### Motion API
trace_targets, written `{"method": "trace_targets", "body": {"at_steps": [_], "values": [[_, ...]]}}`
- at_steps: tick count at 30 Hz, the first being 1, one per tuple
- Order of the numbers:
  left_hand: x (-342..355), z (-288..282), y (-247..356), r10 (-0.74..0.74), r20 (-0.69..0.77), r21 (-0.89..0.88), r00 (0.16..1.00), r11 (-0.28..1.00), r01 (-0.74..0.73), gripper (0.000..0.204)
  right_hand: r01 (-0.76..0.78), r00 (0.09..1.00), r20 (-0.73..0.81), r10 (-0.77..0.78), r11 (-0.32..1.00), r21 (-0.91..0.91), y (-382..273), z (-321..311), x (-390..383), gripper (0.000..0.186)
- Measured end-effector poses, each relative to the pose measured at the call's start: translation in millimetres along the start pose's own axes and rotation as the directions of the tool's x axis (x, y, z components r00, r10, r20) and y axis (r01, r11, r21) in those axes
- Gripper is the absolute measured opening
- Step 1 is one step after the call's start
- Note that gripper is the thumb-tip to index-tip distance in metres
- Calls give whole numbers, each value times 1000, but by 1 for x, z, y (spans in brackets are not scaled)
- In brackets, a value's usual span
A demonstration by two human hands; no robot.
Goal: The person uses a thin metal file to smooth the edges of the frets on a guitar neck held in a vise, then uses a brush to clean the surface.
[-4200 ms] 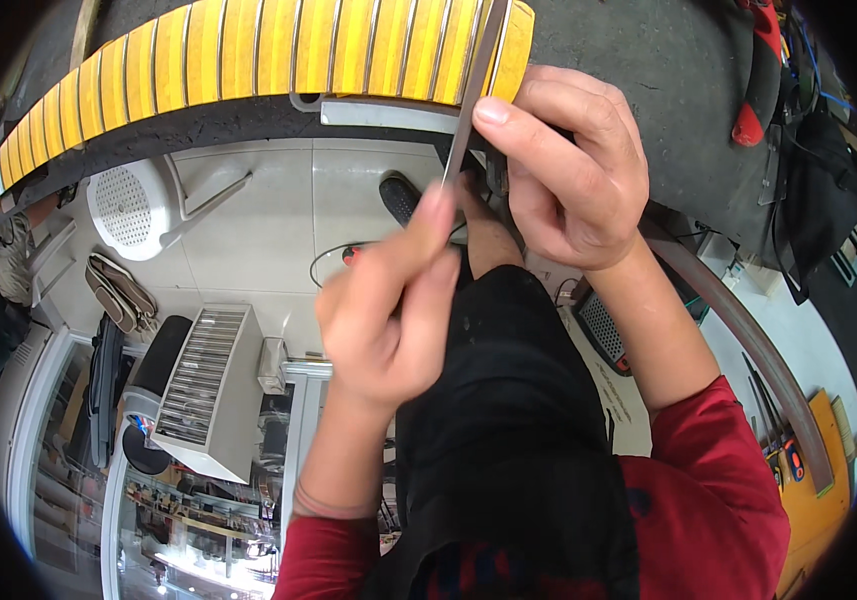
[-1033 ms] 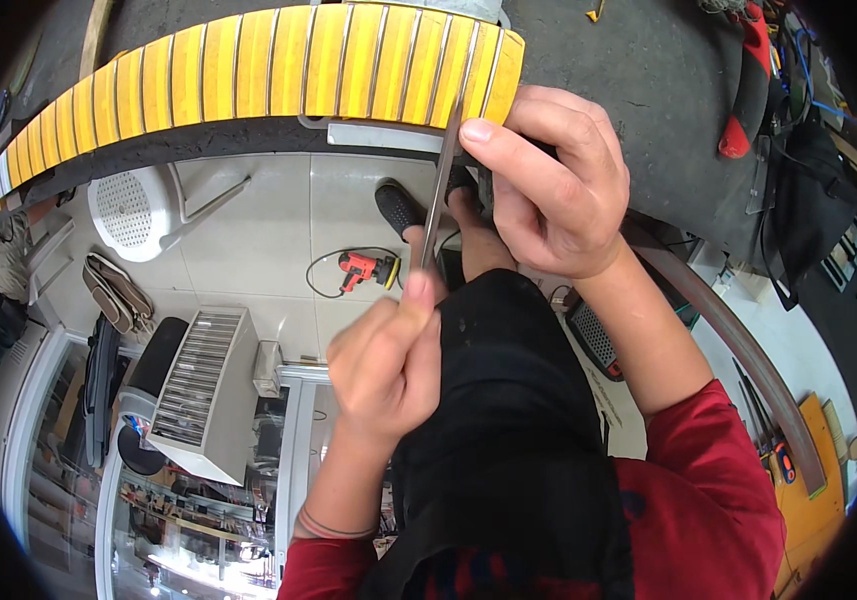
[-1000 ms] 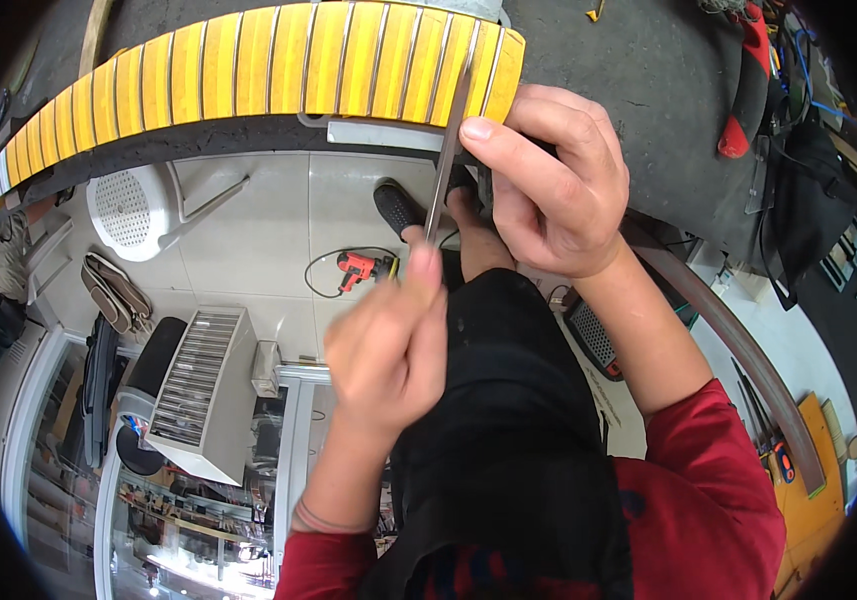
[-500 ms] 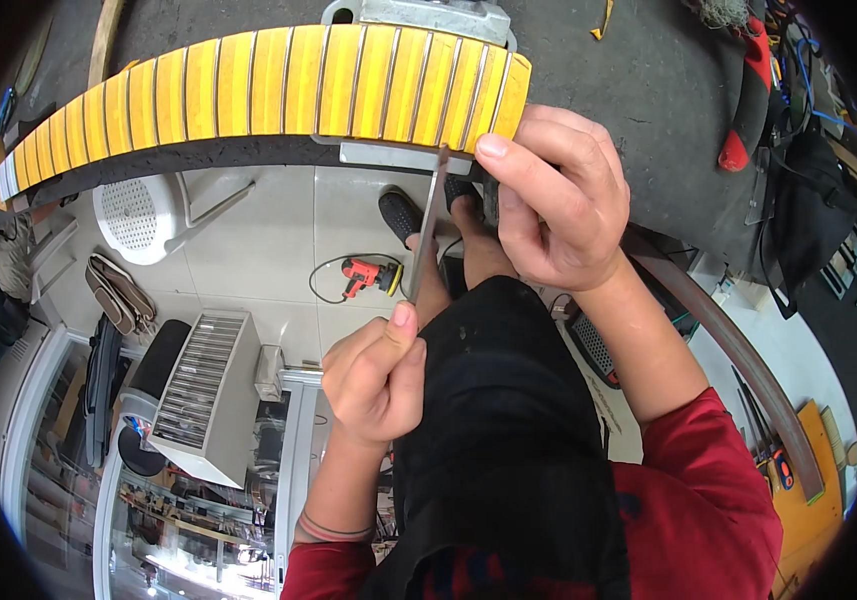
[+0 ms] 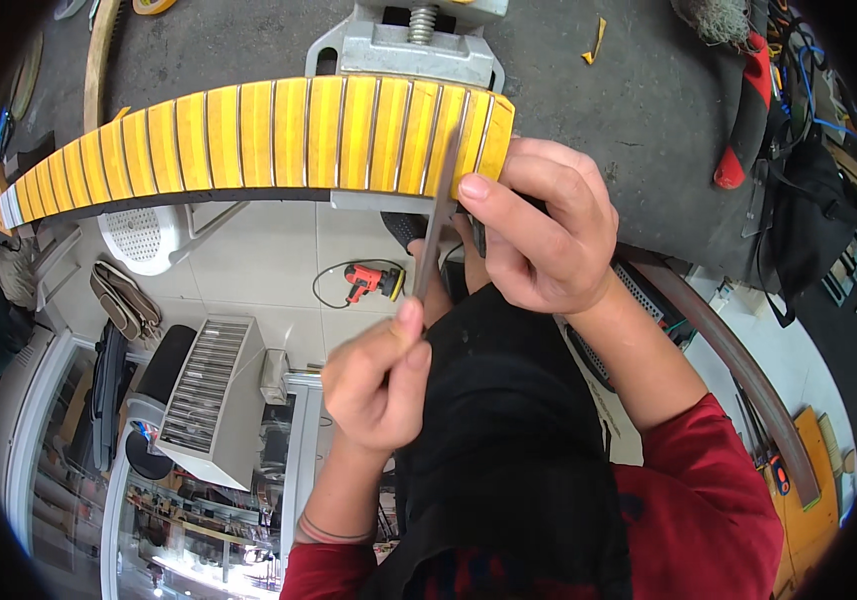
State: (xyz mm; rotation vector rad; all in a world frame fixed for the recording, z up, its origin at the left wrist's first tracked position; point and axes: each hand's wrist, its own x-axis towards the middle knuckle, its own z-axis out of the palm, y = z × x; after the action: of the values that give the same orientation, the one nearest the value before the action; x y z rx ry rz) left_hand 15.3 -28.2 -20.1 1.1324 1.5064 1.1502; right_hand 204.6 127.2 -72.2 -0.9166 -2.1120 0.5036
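A guitar neck [image 5: 288, 135] lies across the upper middle, its fretboard covered with yellow tape strips between the metal frets. Closed around the handle end of a thin metal file [image 5: 432, 245] is my left hand [image 5: 378, 385], thumb uppermost. The file points away from me, and its far part lies over the taped fretboard, along the last frets near the right end. My right hand [image 5: 553, 235] holds that right end of the neck, one fingertip on the near edge just beside the file. Some of its fingers are partly hidden behind the neck.
Behind the neck, a grey metal vise [image 5: 418, 45] stands on the dark workbench [image 5: 588, 110]. Red-handled pliers [image 5: 743, 120] lie at the right. On the floor are a red power sander [image 5: 363, 283], a white stool [image 5: 143, 238] and a white slatted box [image 5: 210, 395].
The file has slid away from me, from the neck's near edge to across the fretboard. The neck sits lower in the picture, and more of the vise shows. My right hand stays at the neck's end.
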Motion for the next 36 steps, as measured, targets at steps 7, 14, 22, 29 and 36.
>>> {"method": "trace_targets", "body": {"at_steps": [7, 14, 22, 29, 36], "values": [[54, 15, 22, -49, -14, 91, 999, 995, 50, 25, 9, 999, 34, -9, 1000, -10, 2, -1, -2, 67], [13, 4, 16, 80, 33, 229, 996, 970, -86, 33, -16, 1000, 23, 17, 1000, -20, -1, -2, 2, 64], [87, 28, 31, 96, -12, 215, 995, 972, -91, 37, -46, 999, 16, 46, 999, -5, -1, -1, 5, 61], [-14, -4, 10, 120, 5, 247, 993, 962, -117, 44, 4, 1000, 10, -4, 1000, 23, 0, 2, 2, 68], [-3, 4, 13, 162, -25, 333, 987, 932, -145, 48, -2, 1000, -27, 3, 1000, 7, 1, 4, -1, 71]]}}
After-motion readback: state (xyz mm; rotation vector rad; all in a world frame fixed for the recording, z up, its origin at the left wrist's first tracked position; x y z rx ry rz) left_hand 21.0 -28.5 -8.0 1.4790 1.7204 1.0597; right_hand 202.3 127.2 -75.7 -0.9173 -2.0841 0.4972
